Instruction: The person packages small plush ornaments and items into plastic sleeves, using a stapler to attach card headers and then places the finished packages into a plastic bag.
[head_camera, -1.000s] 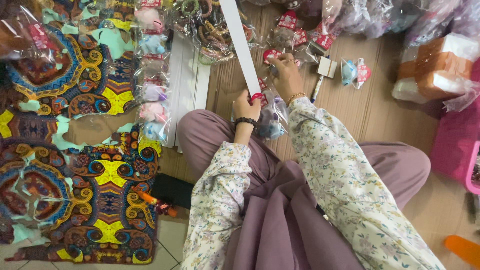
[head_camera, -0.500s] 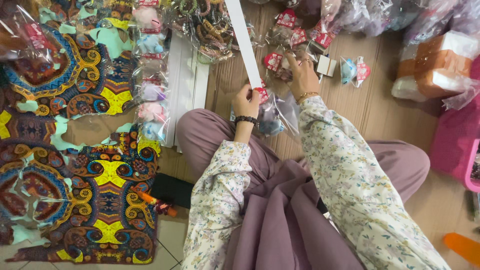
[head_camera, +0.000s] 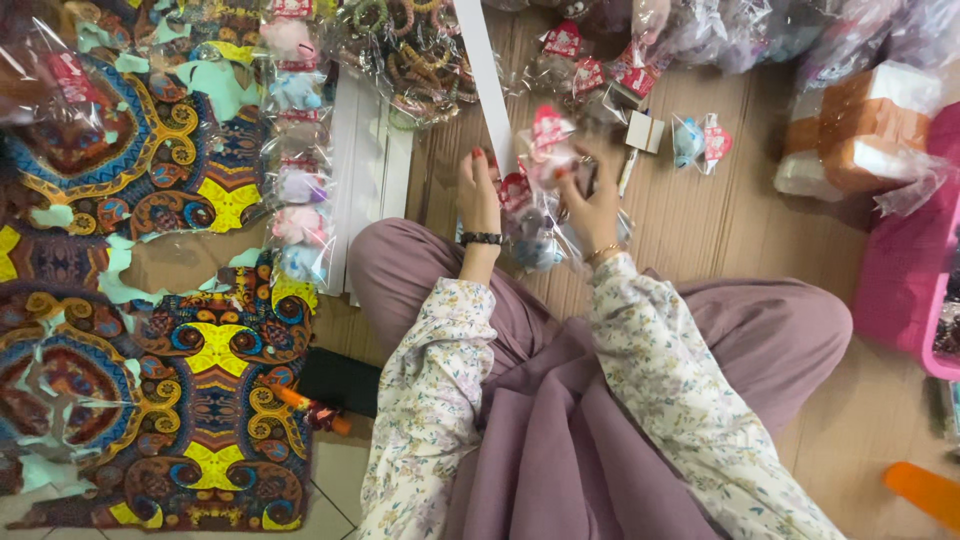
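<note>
A: Starting close in: mauve skirt (head_camera: 560, 440) across the lap, floral sleeves reaching forward, black bead bracelet (head_camera: 481, 239) on the left wrist.

B: And a change just above it. Pulled back from that far reach of a second ago, the right hand (head_camera: 592, 205), now close over the knees.

A: Not back empty, either. Fingers curled and clamped on a clear packet with a red header card (head_camera: 545, 140), lifted off the floor and held up just right of the white strip (head_camera: 484, 70).

B: So a fresh packet in hand, right at the strip's lower end. Left hand (head_camera: 478, 192)?

A: Loosened. Half a second ago, pinched on the strip's end; now fingers straight and spread, pointing up, resting along the strip's right edge. Nothing gripped there, as far as can be seen.

B: Between the two wrists?

A: A bunch of filled packets (head_camera: 530, 240), sagging toward the lap, touching both hands. Hard to tell how fastened.

B: Further out?

A: Small white box (head_camera: 644, 131) and a blue toy packet (head_camera: 690, 142) on the cardboard floor (head_camera: 720, 220), near the right hand but apart from it. Beyond, more loose packets (head_camera: 585, 75) and a bag of hair ties (head_camera: 405, 50) left of the strip.

B: And the far left?

A: Patterned mat (head_camera: 200, 340), well apart from both hands.
</note>
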